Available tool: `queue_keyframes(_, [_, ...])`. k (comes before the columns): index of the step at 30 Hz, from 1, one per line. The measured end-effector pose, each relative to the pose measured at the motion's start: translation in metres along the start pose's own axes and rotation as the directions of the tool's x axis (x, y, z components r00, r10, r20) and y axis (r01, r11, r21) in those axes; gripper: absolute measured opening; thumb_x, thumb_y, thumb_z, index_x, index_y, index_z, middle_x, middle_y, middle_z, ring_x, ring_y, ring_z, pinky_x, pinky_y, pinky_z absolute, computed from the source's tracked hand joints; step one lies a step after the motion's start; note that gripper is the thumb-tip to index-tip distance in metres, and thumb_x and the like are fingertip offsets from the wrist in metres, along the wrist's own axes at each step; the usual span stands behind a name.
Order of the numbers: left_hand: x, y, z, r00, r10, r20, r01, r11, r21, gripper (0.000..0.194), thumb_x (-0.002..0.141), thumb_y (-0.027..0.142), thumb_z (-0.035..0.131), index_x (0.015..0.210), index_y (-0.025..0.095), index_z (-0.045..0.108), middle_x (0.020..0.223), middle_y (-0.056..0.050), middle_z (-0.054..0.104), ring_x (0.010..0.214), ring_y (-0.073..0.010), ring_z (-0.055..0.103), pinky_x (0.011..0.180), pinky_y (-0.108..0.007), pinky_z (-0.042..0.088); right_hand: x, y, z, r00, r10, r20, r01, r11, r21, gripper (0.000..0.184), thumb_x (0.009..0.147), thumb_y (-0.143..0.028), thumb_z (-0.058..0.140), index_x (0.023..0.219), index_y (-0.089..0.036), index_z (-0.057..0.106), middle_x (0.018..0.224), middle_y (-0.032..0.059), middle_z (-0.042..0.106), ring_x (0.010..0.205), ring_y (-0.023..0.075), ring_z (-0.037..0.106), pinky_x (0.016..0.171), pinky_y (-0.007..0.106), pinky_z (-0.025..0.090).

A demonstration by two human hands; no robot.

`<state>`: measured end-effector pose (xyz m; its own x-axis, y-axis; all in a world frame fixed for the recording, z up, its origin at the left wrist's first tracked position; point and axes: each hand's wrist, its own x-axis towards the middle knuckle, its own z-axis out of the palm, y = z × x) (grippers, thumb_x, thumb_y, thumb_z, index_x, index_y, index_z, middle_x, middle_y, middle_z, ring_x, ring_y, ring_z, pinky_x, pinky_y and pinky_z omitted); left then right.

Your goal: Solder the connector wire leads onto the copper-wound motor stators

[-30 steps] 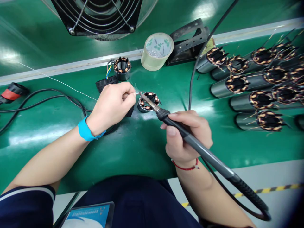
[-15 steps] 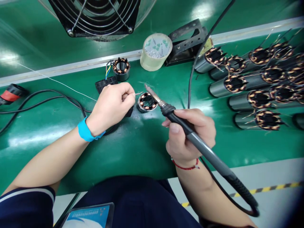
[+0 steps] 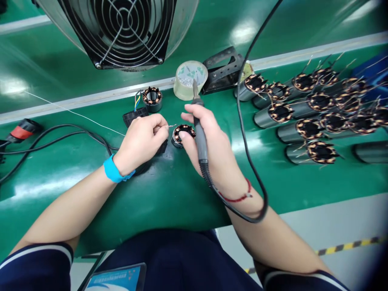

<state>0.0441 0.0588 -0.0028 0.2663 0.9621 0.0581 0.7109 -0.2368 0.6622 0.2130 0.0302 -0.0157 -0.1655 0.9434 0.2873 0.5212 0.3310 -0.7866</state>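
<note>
Since the soldering iron (image 3: 200, 140) looks light and stiff, I'd take its dark grey handle, never the likely hot metal; my right hand (image 3: 217, 149) cradles it, thumb out to the left. My left hand (image 3: 145, 135) pinches a thin, probably bendy wire (image 3: 171, 126). Just right, on the green bench (image 3: 182, 194), sits a dark-walled ring of copper coils (image 3: 176, 135). Farther off, the iron's brownish tip shows over the yellowish tape roll (image 3: 182, 91).
</note>
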Motion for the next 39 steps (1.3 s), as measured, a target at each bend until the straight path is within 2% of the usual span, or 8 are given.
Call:
queue_keyframes(4, [0.000, 0.000, 0.000, 1.000, -0.016, 0.001, 0.016, 1.000, 0.017, 0.018, 0.082, 0.018, 0.048, 0.068, 0.015, 0.059, 0.055, 0.004, 0.052, 0.053, -0.0091, 0.044, 0.059, -0.024, 0.033, -0.008, 0.010, 0.012, 1.000, 0.014, 0.007, -0.015, 0.998, 0.062, 0.043, 0.087, -0.016, 0.052, 0.128, -0.027, 0.045, 0.117, 0.0037, 0.068, 0.107, 0.0214, 0.065, 0.098, 0.043, 0.048])
queue_keyframes(9, [-0.004, -0.001, 0.000, 0.999, 0.039, 0.003, -0.039, 0.997, 0.060, 0.019, 0.086, 0.021, 0.050, 0.074, 0.015, 0.064, 0.063, 0.002, 0.062, 0.059, -0.0106, 0.052, 0.066, -0.025, 0.040, -0.011, 0.009, 0.013, 0.997, 0.004, -0.082, 0.002, 0.997, 0.072, 0.041, 0.088, -0.018, 0.051, 0.128, -0.026, 0.045, 0.117, 0.0053, 0.067, 0.106, 0.0208, 0.065, 0.098, 0.041, 0.049])
queue_keyframes(14, [-0.012, -0.003, -0.012, 0.957, 0.186, -0.221, -0.171, 0.982, 0.086, 0.018, 0.090, 0.021, 0.051, 0.083, 0.017, 0.067, 0.089, -0.003, 0.070, 0.087, -0.0156, 0.062, 0.082, -0.027, 0.046, -0.011, 0.010, 0.012, 0.993, -0.005, -0.119, 0.015, 0.997, 0.077, 0.044, 0.085, -0.017, 0.052, 0.127, -0.027, 0.044, 0.111, 0.0043, 0.067, 0.101, 0.0210, 0.065, 0.095, 0.041, 0.050])
queue_keyframes(18, [-0.022, 0.004, -0.027, 0.934, 0.102, -0.342, -0.056, 0.988, 0.141, 0.016, 0.093, 0.025, 0.048, 0.089, 0.019, 0.063, 0.085, -0.002, 0.066, 0.078, -0.0137, 0.060, 0.075, -0.026, 0.047, -0.011, 0.012, 0.010, 0.988, -0.026, -0.155, 0.039, 0.996, 0.081, 0.044, 0.086, -0.016, 0.052, 0.128, -0.027, 0.045, 0.113, 0.0046, 0.066, 0.104, 0.0215, 0.064, 0.096, 0.043, 0.050])
queue_keyframes(22, [-0.034, 0.013, -0.022, 0.992, 0.054, -0.110, -0.010, 0.933, 0.360, 0.014, 0.089, 0.030, 0.054, 0.094, 0.018, 0.058, 0.088, -0.003, 0.063, 0.077, -0.0161, 0.059, 0.068, -0.027, 0.044, -0.010, 0.012, 0.007, 0.984, -0.042, -0.171, 0.057, 0.995, 0.080, 0.043, 0.087, -0.017, 0.052, 0.128, -0.026, 0.044, 0.115, 0.0054, 0.066, 0.105, 0.0217, 0.065, 0.096, 0.043, 0.051])
queue_keyframes(28, [-0.038, 0.022, -0.002, 0.995, -0.074, 0.072, 0.017, 0.803, 0.596, 0.029, 0.093, 0.039, 0.046, 0.103, 0.017, 0.062, 0.101, -0.006, 0.069, 0.085, -0.0241, 0.066, 0.061, -0.030, 0.039, -0.009, 0.012, 0.005, 0.983, -0.045, -0.179, 0.062, 0.994, 0.091, 0.042, 0.087, -0.017, 0.052, 0.128, -0.027, 0.045, 0.114, 0.0044, 0.066, 0.103, 0.0205, 0.065, 0.096, 0.042, 0.051])
queue_keyframes(33, [-0.026, 0.018, -0.014, 0.937, -0.206, 0.283, 0.060, 0.891, 0.449, 0.027, 0.090, 0.032, 0.044, 0.096, 0.022, 0.069, 0.092, -0.003, 0.073, 0.083, -0.0227, 0.066, 0.064, -0.030, 0.038, -0.009, 0.011, 0.005, 0.982, -0.071, -0.176, 0.088, 0.992, 0.088, 0.042, 0.086, -0.015, 0.053, 0.126, -0.026, 0.046, 0.110, 0.0036, 0.068, 0.100, 0.0195, 0.066, 0.094, 0.039, 0.051])
queue_keyframes(39, [-0.015, 0.000, -0.021, 0.907, -0.230, 0.351, 0.176, 0.968, 0.179, 0.025, 0.084, 0.041, 0.053, 0.084, 0.020, 0.067, 0.072, 0.002, 0.066, 0.063, -0.0129, 0.053, 0.058, -0.025, 0.033, -0.010, 0.010, 0.006, 0.986, -0.081, -0.144, 0.094, 0.992, 0.084, 0.041, 0.085, -0.014, 0.051, 0.125, -0.026, 0.048, 0.106, 0.0024, 0.070, 0.096, 0.0181, 0.067, 0.091, 0.038, 0.052])
